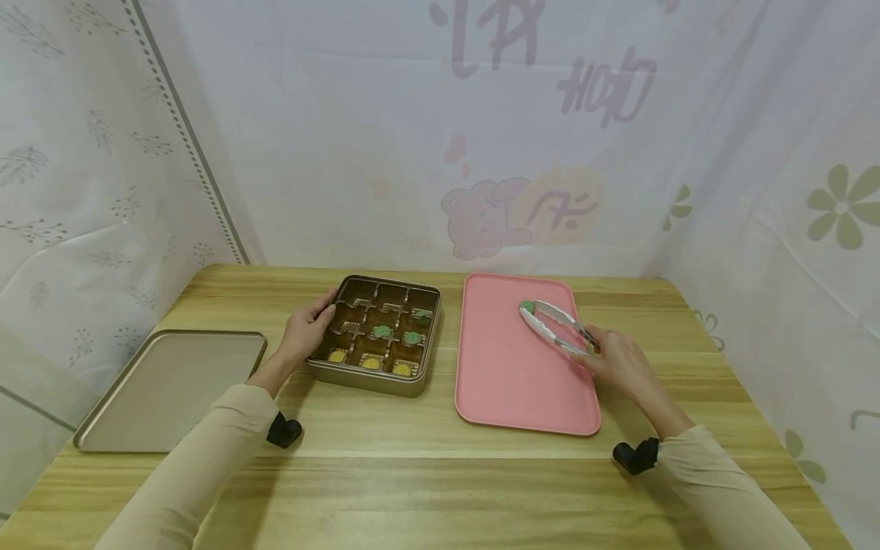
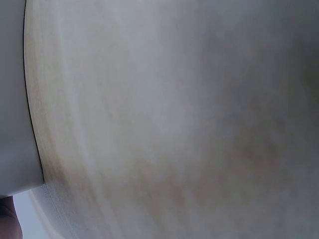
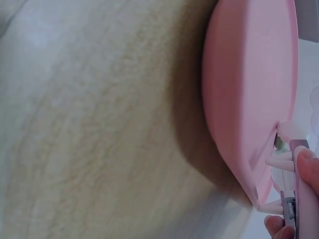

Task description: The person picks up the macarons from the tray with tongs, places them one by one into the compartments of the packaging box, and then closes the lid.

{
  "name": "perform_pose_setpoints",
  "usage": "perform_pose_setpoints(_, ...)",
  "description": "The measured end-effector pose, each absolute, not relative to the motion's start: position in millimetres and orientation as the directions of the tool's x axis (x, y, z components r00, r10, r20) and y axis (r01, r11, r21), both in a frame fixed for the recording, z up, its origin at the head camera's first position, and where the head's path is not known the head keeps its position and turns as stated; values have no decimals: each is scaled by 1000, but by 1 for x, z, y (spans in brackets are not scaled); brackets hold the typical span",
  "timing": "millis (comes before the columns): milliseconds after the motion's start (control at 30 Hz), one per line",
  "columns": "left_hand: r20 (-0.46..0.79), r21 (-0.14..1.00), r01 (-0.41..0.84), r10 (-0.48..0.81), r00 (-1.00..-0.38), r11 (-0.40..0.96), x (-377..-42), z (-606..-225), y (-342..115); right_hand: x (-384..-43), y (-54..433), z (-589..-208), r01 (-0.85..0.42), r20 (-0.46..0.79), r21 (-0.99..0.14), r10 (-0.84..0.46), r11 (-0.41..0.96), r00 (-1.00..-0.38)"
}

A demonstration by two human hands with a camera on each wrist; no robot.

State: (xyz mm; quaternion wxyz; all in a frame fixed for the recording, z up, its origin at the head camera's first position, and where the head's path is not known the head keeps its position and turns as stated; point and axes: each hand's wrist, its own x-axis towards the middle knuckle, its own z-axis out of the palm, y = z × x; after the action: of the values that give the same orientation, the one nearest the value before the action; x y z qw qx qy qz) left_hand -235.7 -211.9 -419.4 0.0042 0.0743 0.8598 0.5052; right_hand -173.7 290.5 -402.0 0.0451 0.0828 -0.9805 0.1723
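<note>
My left hand (image 1: 302,334) holds the left side of a bronze square tin (image 1: 374,380) with a brown divided insert. Yellow pieces (image 1: 371,363) lie in its front row, and green pieces (image 1: 412,338) lie in compartments behind them. In the left wrist view the tin's grey wall (image 2: 15,99) fills the left edge, a fingertip (image 2: 9,221) below it. My right hand (image 1: 619,363) grips white-tipped tongs (image 1: 546,332) over the pink tray (image 1: 495,382). A small green piece (image 1: 526,305) sits at the tong tips. In the right wrist view, fingers (image 3: 306,167) press on the tongs' handle.
A bronze baking tray (image 1: 172,382) lies on the left of the wooden table (image 1: 385,496). White printed curtains (image 1: 371,137) stand behind the table and at both sides. Black wrist mounts (image 1: 635,456) sit on both forearms.
</note>
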Motion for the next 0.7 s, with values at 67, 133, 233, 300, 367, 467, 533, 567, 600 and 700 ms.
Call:
perform_pose_setpoints(67, 66, 871, 122, 133, -989, 477, -235, -419, -212, -174, 291, -402, -176, 112, -333, -147, 926, -983)
perform_pose_setpoints(133, 64, 872, 119, 130, -989, 475, -235, -419, -212, -175, 291, -402, -172, 107, -335, -144, 926, -984)
perform_pose_setpoints(233, 61, 874, 114, 126, -990, 473, -236, -420, -212, -175, 291, -402, -169, 102, -332, -143, 928, -985)
perform_pose_setpoints(300, 61, 876, 112, 124, -990, 470, -236, -420, -212, -175, 291, -402, -167, 101, -330, -141, 929, -985)
perform_pose_setpoints(367, 63, 878, 115, 126, -990, 466, -236, -420, -212, -174, 291, -403, -171, 105, -329, -144, 929, -984)
perform_pose_setpoints(467, 66, 881, 118, 128, -990, 459, -235, -420, -212, -173, 291, -403, -176, 116, -329, -145, 928, -983)
perform_pose_setpoints(533, 68, 882, 120, 130, -989, 456, -235, -419, -212, -173, 291, -404, -178, 122, -328, -145, 928, -982)
perform_pose_setpoints(567, 66, 882, 120, 131, -989, 455, -234, -419, -212, -173, 292, -404, -179, 125, -328, -145, 927, -982)
perform_pose_setpoints(600, 66, 883, 119, 132, -989, 454, -234, -419, -212, -173, 291, -404, -178, 125, -329, -144, 927, -982)
perform_pose_setpoints(700, 65, 883, 120, 136, -989, 453, -234, -418, -212, -172, 291, -404, -175, 123, -334, -141, 926, -982)
